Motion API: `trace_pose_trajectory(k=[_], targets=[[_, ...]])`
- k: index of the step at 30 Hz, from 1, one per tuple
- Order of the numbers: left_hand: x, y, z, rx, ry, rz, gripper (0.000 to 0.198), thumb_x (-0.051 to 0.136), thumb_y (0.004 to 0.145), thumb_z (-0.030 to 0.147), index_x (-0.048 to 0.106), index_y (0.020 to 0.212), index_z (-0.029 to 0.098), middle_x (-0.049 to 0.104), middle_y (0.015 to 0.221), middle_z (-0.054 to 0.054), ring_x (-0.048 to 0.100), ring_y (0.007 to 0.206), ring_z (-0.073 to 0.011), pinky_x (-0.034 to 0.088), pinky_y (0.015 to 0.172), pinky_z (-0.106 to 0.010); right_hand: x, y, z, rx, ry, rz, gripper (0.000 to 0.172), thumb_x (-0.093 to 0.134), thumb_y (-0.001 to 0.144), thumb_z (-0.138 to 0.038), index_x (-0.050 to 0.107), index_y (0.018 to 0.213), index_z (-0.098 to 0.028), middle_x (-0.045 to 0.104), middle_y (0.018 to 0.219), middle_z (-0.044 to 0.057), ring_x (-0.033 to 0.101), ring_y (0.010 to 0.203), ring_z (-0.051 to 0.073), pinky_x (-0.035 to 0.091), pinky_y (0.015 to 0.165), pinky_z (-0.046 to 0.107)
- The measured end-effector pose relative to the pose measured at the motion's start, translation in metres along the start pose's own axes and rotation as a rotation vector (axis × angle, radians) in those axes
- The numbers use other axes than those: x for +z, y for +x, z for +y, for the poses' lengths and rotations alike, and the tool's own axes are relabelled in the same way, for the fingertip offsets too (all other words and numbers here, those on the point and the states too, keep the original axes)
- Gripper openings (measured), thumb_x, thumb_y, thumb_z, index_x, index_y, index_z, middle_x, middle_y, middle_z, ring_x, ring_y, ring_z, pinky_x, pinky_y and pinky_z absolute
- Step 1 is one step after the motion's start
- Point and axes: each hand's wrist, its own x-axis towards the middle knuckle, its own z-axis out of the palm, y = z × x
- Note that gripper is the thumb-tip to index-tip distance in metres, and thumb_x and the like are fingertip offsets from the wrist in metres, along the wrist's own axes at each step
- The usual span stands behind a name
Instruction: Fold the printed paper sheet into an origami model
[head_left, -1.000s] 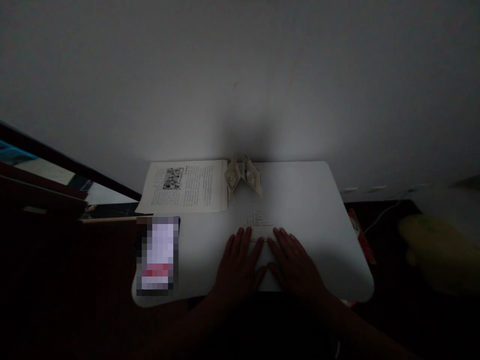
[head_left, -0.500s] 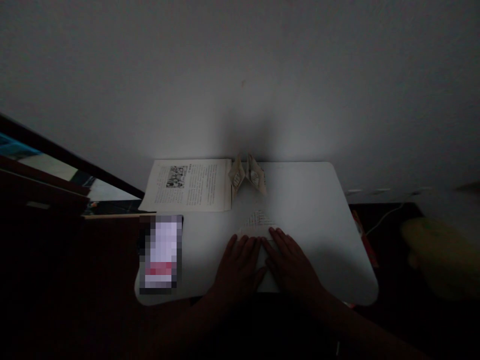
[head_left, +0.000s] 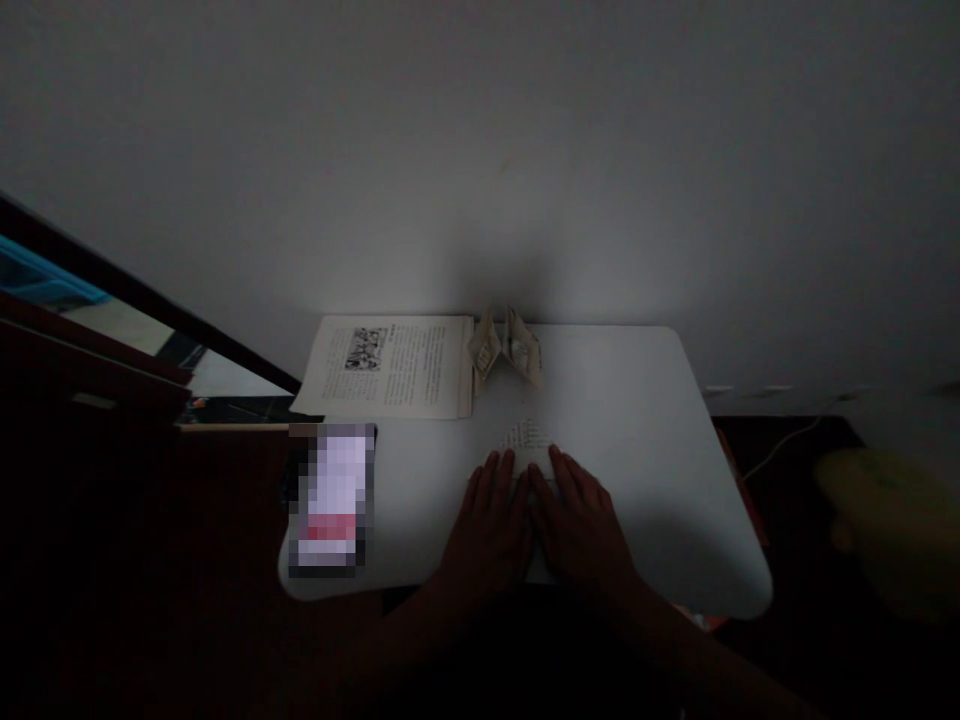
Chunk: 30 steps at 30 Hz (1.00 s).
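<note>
My left hand (head_left: 487,520) and my right hand (head_left: 581,520) lie flat side by side on a printed sheet of paper (head_left: 526,437) on the small white table (head_left: 645,420). The fingers of both hands are stretched out and press the paper down. Only the sheet's pointed far tip shows beyond my fingertips. A folded paper figure (head_left: 508,345) stands at the table's far edge, beyond my hands.
An open book (head_left: 390,365) lies at the table's far left. A blurred-out phone screen (head_left: 332,497) rests at the left front corner. A plain wall rises behind the table. Dark furniture stands on the left, and a yellowish object (head_left: 885,520) sits low right.
My hands have drawn closer together over the paper, and its exposed far part went from a wide flap to a narrow point. The view shifted slightly.
</note>
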Motion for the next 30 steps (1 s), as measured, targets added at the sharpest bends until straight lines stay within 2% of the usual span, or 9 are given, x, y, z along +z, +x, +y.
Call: trace_pose_trajectory(k=[4,9,19,30], targets=[[-0.002,0.000,0.002,-0.019,-0.021,-0.001,0.059,0.044,0.085,0.024,0.025,0.139,0.012,0.012,0.149,-0.016,0.004,0.137,-0.0359,0.025,0.105,-0.053,-0.006,0.003,-0.003,0.036,-0.016,-0.045,0.044,0.044,0.088,-0.027,0.043,0.131,-0.020,0.028,0.145,0.015,0.031,0.128,0.033,0.033,0.097,0.049],[-0.002,-0.002,0.003,-0.046,-0.064,0.002,0.060,0.047,0.083,0.026,0.026,0.138,0.013,0.003,0.150,-0.017,0.005,0.137,-0.0360,0.025,0.106,-0.053,-0.011,0.004,-0.005,0.050,-0.035,-0.062,0.042,0.041,0.089,-0.031,0.045,0.130,-0.021,0.030,0.144,0.015,0.032,0.126,0.032,0.032,0.096,0.047],[0.005,-0.001,0.004,-0.060,0.000,0.028,0.062,0.046,0.082,0.033,0.028,0.135,0.008,0.023,0.145,-0.021,0.017,0.135,-0.0339,0.027,0.104,-0.049,-0.016,0.008,-0.010,0.075,-0.098,-0.045,0.042,0.043,0.087,-0.030,0.047,0.128,-0.022,0.034,0.143,0.013,0.038,0.120,0.034,0.032,0.090,0.048],[0.000,0.014,0.004,-0.082,0.085,0.036,0.057,0.041,0.083,0.034,0.035,0.135,0.012,0.026,0.146,-0.014,0.038,0.122,-0.0336,0.032,0.094,-0.045,-0.023,0.019,-0.010,0.044,-0.157,-0.048,0.038,0.044,0.084,-0.032,0.051,0.120,-0.023,0.037,0.142,0.008,0.042,0.111,0.033,0.033,0.082,0.048]])
